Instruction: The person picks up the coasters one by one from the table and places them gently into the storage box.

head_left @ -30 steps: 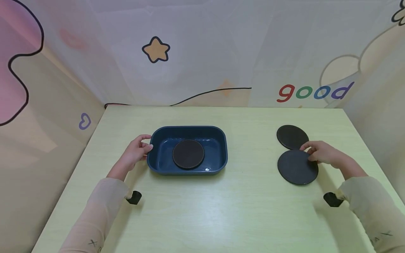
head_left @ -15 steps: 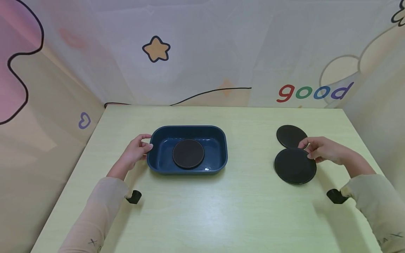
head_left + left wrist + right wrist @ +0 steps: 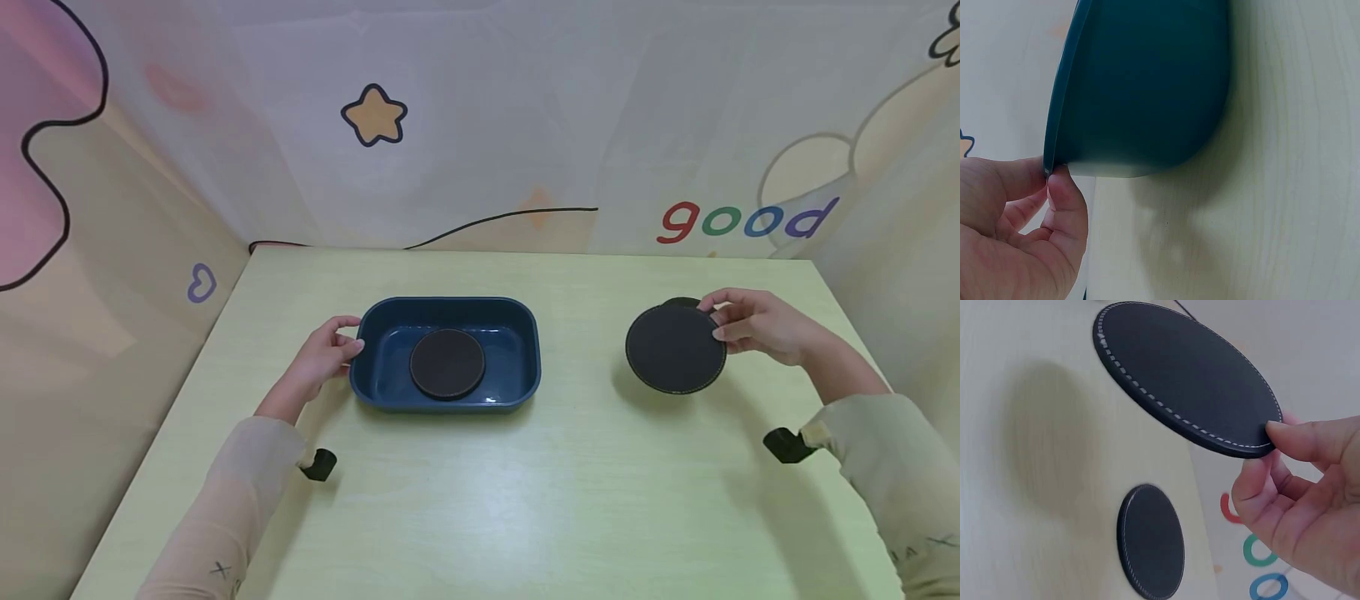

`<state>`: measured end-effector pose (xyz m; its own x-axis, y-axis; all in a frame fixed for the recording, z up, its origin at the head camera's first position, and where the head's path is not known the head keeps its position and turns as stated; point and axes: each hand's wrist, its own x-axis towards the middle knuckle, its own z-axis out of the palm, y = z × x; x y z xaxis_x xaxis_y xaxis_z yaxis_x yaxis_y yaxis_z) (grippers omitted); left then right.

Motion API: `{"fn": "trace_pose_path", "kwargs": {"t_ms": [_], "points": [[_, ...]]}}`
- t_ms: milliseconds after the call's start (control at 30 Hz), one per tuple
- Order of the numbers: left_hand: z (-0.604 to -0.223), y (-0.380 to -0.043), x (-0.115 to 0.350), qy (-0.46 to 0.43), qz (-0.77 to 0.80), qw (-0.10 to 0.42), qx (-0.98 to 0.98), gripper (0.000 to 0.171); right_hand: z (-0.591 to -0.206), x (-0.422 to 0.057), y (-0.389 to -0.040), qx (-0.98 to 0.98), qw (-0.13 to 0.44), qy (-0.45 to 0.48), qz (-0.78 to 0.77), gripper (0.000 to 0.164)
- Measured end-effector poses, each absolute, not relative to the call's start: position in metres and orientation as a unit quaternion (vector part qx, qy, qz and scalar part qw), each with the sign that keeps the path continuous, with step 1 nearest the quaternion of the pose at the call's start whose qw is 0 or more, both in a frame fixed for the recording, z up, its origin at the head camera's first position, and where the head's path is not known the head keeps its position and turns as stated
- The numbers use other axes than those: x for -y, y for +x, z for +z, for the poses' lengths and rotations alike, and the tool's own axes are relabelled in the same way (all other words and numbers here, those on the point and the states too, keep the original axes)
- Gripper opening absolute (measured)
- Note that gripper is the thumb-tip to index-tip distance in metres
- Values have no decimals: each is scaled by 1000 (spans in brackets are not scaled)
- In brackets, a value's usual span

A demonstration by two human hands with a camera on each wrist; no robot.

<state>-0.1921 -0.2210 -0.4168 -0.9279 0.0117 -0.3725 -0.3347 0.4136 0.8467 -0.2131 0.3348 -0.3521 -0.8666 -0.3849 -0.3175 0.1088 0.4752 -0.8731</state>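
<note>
My left hand (image 3: 321, 360) pinches the left rim of a dark blue rectangular tray (image 3: 375, 367); in the left wrist view, thumb and finger meet on the tray's edge (image 3: 1141, 81). Flat on the tray's bottom lies a round black coaster (image 3: 447, 364). Over on the right, my right hand (image 3: 765, 327) pinches the edge of another round black coaster (image 3: 675, 350), stitched around its border, and holds it above the table. A further black coaster (image 3: 1152, 542) lies on the table below it, mostly hidden behind the held one in the head view.
The pale wooden table (image 3: 465, 500) meets a printed cloth backdrop (image 3: 480, 125) at its back edge. Cloth also hangs along the left and right sides. A small black piece (image 3: 789, 446) sticks out at the right cuff, and another (image 3: 319, 465) at the left cuff.
My right hand has lifted the front coaster off the table and moved it up and slightly left, over the other coaster. The left hand and the tray have stayed in place.
</note>
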Motion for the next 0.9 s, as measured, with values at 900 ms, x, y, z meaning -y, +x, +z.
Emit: {"fn": "trace_pose_path", "kwargs": {"t_ms": [900], "points": [[-418,-192,221,-102,536,160,-823,42,-336,-188,-230,-717,250,-37,-649,25]]}}
